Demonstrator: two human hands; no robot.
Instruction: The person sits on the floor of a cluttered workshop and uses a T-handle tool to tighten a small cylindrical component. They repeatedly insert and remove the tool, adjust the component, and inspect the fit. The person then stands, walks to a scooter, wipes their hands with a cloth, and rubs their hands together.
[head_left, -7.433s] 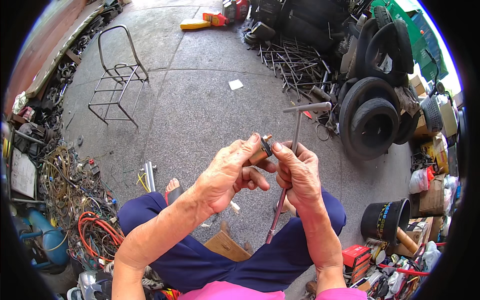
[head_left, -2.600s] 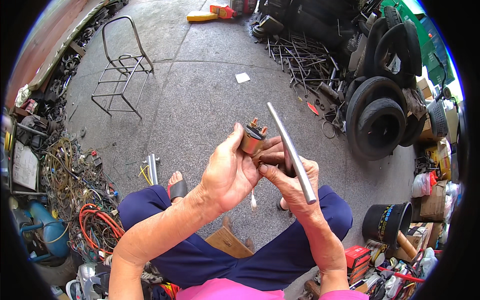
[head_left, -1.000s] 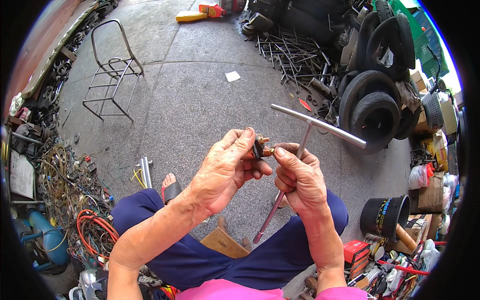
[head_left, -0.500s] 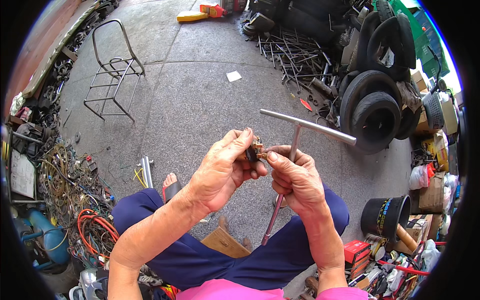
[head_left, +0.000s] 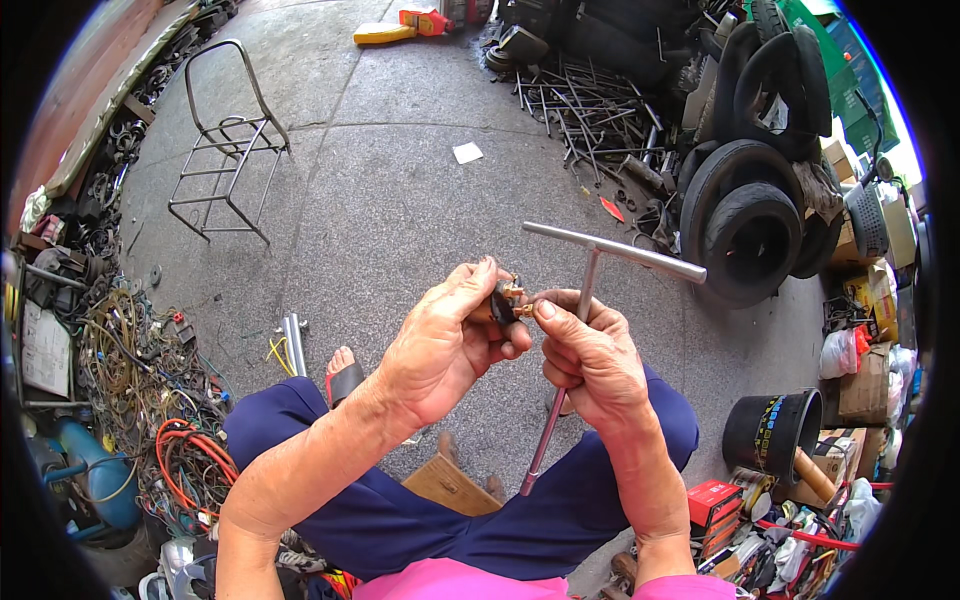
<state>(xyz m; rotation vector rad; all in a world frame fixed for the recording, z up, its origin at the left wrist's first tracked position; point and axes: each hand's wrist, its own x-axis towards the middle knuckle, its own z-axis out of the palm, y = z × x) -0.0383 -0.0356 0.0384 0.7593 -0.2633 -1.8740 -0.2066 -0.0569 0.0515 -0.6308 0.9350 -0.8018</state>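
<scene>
My left hand (head_left: pixel 445 335) is closed round a small black part with copper-coloured metal pieces (head_left: pixel 503 307), held in front of my knees. Its exact kind is unclear. My right hand (head_left: pixel 596 350) grips a T-handle wrench (head_left: pixel 543 440) in its curled fingers, the crossbar above the hand and the long shaft slanting down below it. The thumb and forefinger of that same hand pinch a copper-coloured tip at the right side of the black part. Both hands nearly meet there, and the fingers hide much of the part.
A bare metal chair frame (head_left: pixel 232 150) stands on the far left floor. Tangled wires (head_left: pixel 140 370) lie at the left. Tyres (head_left: pixel 752 240) and metal rods (head_left: pixel 585 105) are piled far right. A black bucket (head_left: pixel 762 435) and a red box (head_left: pixel 712 510) sit near right. Between my legs is a wooden board (head_left: pixel 450 484).
The T-handle wrench has turned a little, its crossbar's right end shifting slightly left. Both hands keep their hold on the black part in almost the same place.
</scene>
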